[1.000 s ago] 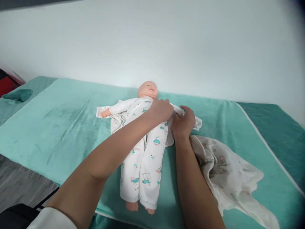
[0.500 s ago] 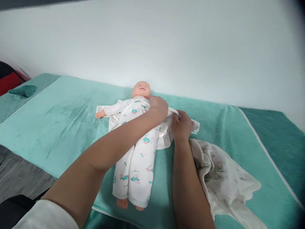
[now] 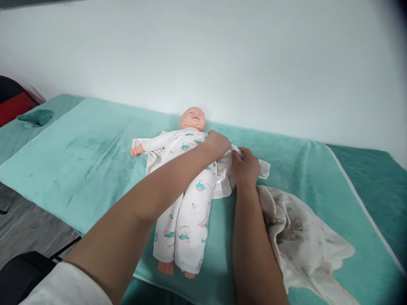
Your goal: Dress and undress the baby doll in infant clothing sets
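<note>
A baby doll (image 3: 192, 117) lies on its back on a teal blanket (image 3: 89, 156), dressed in a white printed sleepsuit (image 3: 187, 212). My left hand (image 3: 218, 144) rests on the doll's chest near its shoulder, fingers curled onto the fabric. Beside it, my right hand (image 3: 245, 166) is closed on the sleepsuit's sleeve at the doll's far arm. The doll's other arm (image 3: 143, 147) sticks out to the left, its bare hand showing. Two bare feet (image 3: 174, 269) poke out at the near edge.
A second crumpled pale printed garment (image 3: 302, 241) lies on the blanket to the right of my right forearm. A white wall runs behind the bed. At far left are a folded teal cloth (image 3: 35, 116) and a red and black object (image 3: 12, 101). Grey floor shows lower left.
My right hand has closed tighter on the sleeve and pulled in toward my left hand. The view shifted slightly; the doll stays in place.
</note>
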Available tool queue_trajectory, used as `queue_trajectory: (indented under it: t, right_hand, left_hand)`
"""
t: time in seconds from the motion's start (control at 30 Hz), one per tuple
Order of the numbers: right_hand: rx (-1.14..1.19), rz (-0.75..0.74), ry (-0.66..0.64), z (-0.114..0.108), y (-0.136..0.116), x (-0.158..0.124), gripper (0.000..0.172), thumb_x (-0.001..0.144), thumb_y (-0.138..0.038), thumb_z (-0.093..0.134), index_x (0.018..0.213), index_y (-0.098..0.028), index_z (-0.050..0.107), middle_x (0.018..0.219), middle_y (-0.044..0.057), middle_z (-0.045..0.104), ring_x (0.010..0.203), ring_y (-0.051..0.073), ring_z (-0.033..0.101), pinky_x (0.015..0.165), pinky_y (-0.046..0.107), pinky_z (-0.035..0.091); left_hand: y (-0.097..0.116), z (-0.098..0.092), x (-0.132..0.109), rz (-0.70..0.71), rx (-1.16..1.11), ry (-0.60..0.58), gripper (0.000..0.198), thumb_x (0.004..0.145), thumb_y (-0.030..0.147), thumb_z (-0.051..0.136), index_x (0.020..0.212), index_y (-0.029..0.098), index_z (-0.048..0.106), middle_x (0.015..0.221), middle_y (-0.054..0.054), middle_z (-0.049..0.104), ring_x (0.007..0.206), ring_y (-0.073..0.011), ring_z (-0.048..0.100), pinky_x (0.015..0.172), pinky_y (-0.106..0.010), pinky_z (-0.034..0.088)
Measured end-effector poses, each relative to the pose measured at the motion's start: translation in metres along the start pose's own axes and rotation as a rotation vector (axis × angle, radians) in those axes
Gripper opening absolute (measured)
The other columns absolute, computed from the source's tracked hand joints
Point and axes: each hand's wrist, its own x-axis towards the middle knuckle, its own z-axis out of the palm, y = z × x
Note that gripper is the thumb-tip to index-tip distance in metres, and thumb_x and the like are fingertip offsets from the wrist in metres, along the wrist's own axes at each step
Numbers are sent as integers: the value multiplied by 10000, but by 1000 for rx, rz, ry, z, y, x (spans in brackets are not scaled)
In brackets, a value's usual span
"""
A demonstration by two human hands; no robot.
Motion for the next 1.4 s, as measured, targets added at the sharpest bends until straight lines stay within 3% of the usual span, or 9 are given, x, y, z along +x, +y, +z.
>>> queue_trajectory:
  t: [0.23, 0.4, 0.6, 0.73, 0.87, 1.03, 1.2, 1.33, 1.4]
  right_hand:
    - [165, 32, 40, -5, 3, 0, 382, 849, -410, 469, 1041, -219, 738, 988, 95, 748, 910, 265, 620, 843, 389, 456]
    - [277, 42, 83, -5, 5, 3, 321, 815, -386, 499, 972, -215, 720, 942, 67, 736, 856, 236, 605, 803, 364, 460]
    - [420, 140, 95, -2, 15, 13, 254, 755, -345, 579, 920, -201, 709, 826, 29, 701, 732, 200, 598, 702, 330, 456]
    - [498, 177, 91, 0, 16, 15, 259, 698, -322, 647, 918, -203, 712, 779, 6, 694, 702, 184, 608, 646, 302, 452]
    - [829, 206, 151, -2, 13, 16, 272, 616, -266, 646, 883, -217, 669, 870, 0, 716, 762, 167, 637, 632, 273, 484]
    - [1009, 209, 253, -7, 10, 15, 352, 592, -213, 550, 929, -228, 652, 1005, 11, 743, 915, 173, 697, 771, 310, 546]
    - [717, -34, 242, -4, -3, 3, 336, 710, -202, 549, 1013, -210, 695, 1080, 35, 733, 1073, 204, 675, 1049, 436, 497]
    - [457, -174, 57, 2, -19, -11, 386, 874, -348, 580, 1221, -226, 695, 1215, 78, 701, 1097, 235, 645, 1046, 482, 483]
    - [424, -248, -40, 6, -28, -19, 410, 916, -412, 583, 1275, -236, 679, 1271, 94, 689, 1163, 254, 633, 1066, 506, 480]
  left_hand:
    - [-21, -16, -27, -38, 59, 172, 420, 855, -35, 545, 1190, 104, 755, 1241, -213, 739, 1239, -350, 672, 963, -460, 507]
    - [-46, -28, -51, -88, 96, 225, 461, 834, -39, 561, 1245, 111, 708, 1225, -191, 737, 1166, -343, 693, 869, -423, 526]
    - [-53, -31, -71, -84, 98, 257, 460, 850, -22, 553, 1275, 112, 668, 1239, -180, 715, 1157, -329, 675, 804, -383, 494]
    - [-54, -27, -70, -96, 67, 285, 457, 856, -21, 530, 1278, 106, 650, 1213, -180, 711, 1140, -311, 676, 811, -378, 485]
    - [-47, -14, -51, -103, 3, 280, 452, 877, 1, 501, 1296, 106, 636, 1257, -179, 696, 1168, -329, 669, 851, -419, 504]
    - [-30, 2, -45, -132, -82, 211, 387, 914, 53, 500, 1269, 118, 640, 1285, -162, 683, 1210, -316, 641, 974, -458, 489]
    - [-37, 26, -90, -240, -277, 570, 280, 1002, 225, 488, 1196, 136, 670, 1215, -131, 721, 1165, -301, 660, 1021, -473, 499]
    - [-69, 70, -128, -230, -639, 915, 287, 1021, 293, 498, 1247, 208, 654, 1319, -97, 709, 1279, -249, 634, 1140, -438, 478]
    - [-85, 92, -138, -240, -813, 984, 322, 1013, 359, 535, 1288, 221, 632, 1415, -108, 654, 1355, -241, 591, 1191, -433, 453]
